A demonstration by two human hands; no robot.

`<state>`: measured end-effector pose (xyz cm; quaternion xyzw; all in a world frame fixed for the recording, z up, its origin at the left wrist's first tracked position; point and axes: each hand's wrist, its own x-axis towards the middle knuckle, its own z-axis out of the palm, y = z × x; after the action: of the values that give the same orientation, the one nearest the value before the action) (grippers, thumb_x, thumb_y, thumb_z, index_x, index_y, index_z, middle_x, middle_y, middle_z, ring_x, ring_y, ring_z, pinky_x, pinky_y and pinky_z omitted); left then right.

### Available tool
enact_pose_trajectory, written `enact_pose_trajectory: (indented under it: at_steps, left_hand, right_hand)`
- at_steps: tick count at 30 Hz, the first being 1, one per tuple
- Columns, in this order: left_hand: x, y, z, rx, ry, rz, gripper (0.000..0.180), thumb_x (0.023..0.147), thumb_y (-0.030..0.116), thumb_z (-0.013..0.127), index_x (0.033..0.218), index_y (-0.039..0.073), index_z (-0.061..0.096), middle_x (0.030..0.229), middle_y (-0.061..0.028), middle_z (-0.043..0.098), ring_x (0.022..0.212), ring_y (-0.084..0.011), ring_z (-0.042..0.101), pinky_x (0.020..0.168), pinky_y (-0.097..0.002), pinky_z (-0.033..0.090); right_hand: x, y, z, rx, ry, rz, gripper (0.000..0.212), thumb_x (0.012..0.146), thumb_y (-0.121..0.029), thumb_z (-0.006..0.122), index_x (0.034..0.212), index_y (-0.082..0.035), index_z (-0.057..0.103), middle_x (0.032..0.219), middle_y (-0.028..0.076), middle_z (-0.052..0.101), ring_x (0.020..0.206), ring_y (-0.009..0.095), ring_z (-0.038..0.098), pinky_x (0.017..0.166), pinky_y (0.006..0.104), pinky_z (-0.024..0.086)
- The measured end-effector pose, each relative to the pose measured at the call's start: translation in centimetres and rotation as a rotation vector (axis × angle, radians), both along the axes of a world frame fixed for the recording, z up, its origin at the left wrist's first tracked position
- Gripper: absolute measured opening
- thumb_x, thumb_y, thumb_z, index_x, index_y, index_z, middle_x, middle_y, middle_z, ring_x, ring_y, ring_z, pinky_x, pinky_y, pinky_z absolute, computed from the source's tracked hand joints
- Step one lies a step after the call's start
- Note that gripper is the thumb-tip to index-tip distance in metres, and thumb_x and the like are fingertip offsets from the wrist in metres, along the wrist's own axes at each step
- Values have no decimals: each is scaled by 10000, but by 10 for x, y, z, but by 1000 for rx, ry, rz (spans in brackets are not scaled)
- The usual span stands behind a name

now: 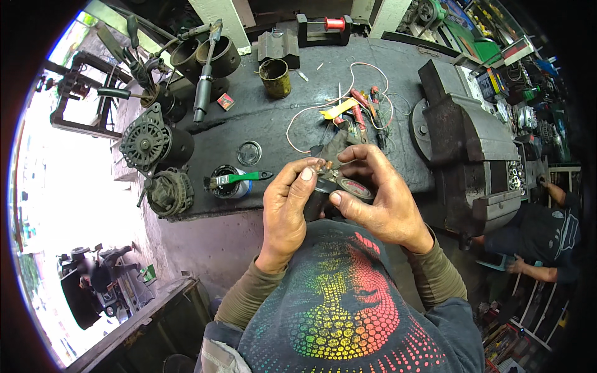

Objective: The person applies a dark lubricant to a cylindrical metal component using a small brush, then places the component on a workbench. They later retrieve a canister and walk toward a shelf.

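Observation:
Close in front of my chest, both hands are raised near the bench edge. My left hand [287,204] is closed, its thumb and forefinger pinching a small copper-coloured part [321,165] whose exact kind I cannot make out. My right hand [384,202] curls around a roll of black tape [356,187] with a red and pale label on its face, the thumb against its near side. A dark strip runs between the roll and my left fingertips. Just beyond my hands, a dark grey cloth or glove-like piece [336,144] lies on the bench, partly hidden.
On the dark workbench [217,140] lie wired tools with red handles [359,116], a green-handled brush [242,177] across a can, and a rusty yellow tin [275,78]. Alternators [147,140] stand left, a large vise [472,137] right. Another person [538,236] works at far right.

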<state>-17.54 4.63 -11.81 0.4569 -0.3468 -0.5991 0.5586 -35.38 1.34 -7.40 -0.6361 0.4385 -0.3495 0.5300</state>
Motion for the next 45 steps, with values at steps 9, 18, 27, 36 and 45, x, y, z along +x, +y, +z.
enact_pose_trajectory:
  at_steps: [9,18,27,36,45]
  left_hand:
    - [2,1,1,-1,136,37,288,1086,217,600,1239,-19,663,1085,-61,724,882,-58,634,757,-216,515]
    - [0,0,13,78,322,7,348,1084,288,599,1253,-13,636,1010,-99,734,717,-125,677,576,-250,533]
    - [-3,0,11,42,337,16,345,1088,274,590,1263,-22,613,1078,-135,727,755,-144,686,589,-268,546]
    - [-3,2,4,3,287,7,330,1069,245,625,1269,-17,620,1113,-102,710,844,-112,649,697,-236,519]
    - [-4,4,2,-185,-21,148,286,1041,158,669,1265,-17,639,1129,-49,691,932,-43,561,830,-202,456]
  right_hand:
    - [-4,3,0,-103,108,-28,312,880,-165,773,1082,-6,596,946,133,646,825,233,673,752,376,545]
    - [-5,2,-5,-75,66,-47,246,878,-146,770,1025,-11,627,930,115,638,807,227,654,717,365,526]
    - [-8,1,-9,-91,28,-30,251,879,-167,776,1011,-10,632,929,116,635,817,236,633,727,372,514]
    - [-16,1,4,-211,188,16,210,871,-169,766,1004,-23,697,876,110,615,792,273,638,691,391,491]
    - [-17,4,29,-253,277,22,166,856,-180,752,952,-46,736,819,101,576,752,303,617,665,421,484]
